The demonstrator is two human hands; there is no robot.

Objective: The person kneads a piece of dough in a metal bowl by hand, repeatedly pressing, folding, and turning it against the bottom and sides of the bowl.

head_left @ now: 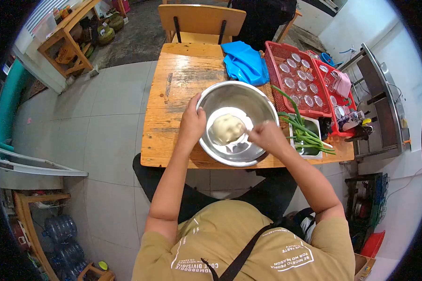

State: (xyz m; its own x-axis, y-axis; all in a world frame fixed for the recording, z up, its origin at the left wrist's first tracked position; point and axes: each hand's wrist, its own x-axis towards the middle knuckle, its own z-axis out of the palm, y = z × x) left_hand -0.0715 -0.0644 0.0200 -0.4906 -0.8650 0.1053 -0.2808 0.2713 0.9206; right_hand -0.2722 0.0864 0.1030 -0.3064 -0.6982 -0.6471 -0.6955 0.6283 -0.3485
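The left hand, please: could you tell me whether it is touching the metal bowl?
Touching. The head view shows the left hand wrapped over the left rim of the bowl, thumb inside, with no gap between them.

Bright, even daylight, soft shadows. Glare on the steel bowl point(237, 122). Strong fisheye bend, black vignette corners; edges slightly soft.

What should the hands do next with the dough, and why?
Probably the right hand should reach in and press the dough. The dough lies in the middle of the bowl, the right hand is just beside it, and the left hand holds the rim steady.
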